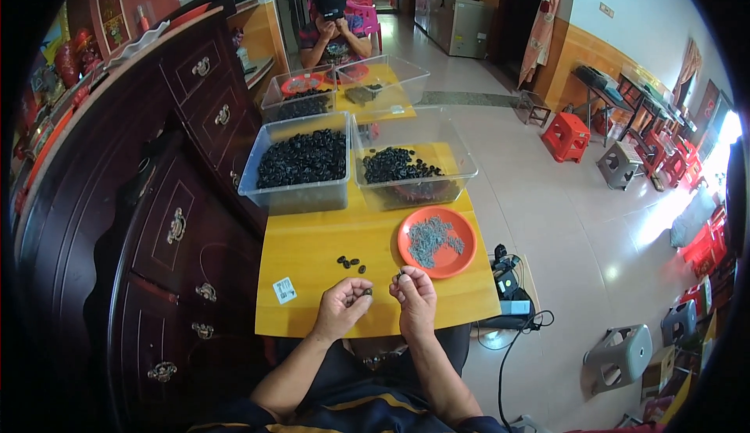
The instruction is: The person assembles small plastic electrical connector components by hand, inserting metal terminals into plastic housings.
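Note:
My left hand [344,306] is above the near edge of the yellow table [312,242], thumb and fingers pinching a small black oval piece [368,292]. Beside it, my right hand [415,299] is raised with its fingertips pressed together on something tiny that I cannot make out. Several loose black oval pieces [355,261] lie just beyond my left hand. An orange-red plate [467,259] past my right hand carries many small grey pieces [428,239]. Farther back stand two clear plastic bins: the left bin [301,197] is heaped with black pieces, the right bin [462,169] holds fewer.
A white printed card [284,290] lies at the table's left. A dark wooden cabinet [156,238] borders the left side. Across the table sits another person [334,39], hands at the face, with more bins. Cables [508,269] and a grey stool [621,357] are to the right.

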`<move>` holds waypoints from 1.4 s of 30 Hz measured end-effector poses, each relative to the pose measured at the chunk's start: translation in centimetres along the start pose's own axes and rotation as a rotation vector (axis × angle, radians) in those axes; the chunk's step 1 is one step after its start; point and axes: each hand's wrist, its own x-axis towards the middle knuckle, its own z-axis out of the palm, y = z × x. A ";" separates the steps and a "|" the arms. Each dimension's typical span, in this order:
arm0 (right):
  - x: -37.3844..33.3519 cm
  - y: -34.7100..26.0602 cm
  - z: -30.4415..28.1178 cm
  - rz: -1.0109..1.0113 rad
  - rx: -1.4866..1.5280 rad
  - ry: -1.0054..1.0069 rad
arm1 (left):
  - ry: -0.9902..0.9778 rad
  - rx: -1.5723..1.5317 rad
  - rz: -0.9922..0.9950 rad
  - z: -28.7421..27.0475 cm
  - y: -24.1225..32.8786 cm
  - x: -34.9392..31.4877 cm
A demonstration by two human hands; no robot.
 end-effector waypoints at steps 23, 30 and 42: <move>1.9 1.7 -0.3 0.103 -0.242 -0.103 | -0.035 0.370 0.197 -1.8 1.4 5.5; 2.2 2.4 -0.8 0.125 -0.270 -0.181 | -0.093 0.364 0.177 -2.1 0.8 5.7; 3.0 2.6 -2.5 0.167 -0.290 -0.153 | -0.159 0.478 0.202 -1.6 -0.6 7.2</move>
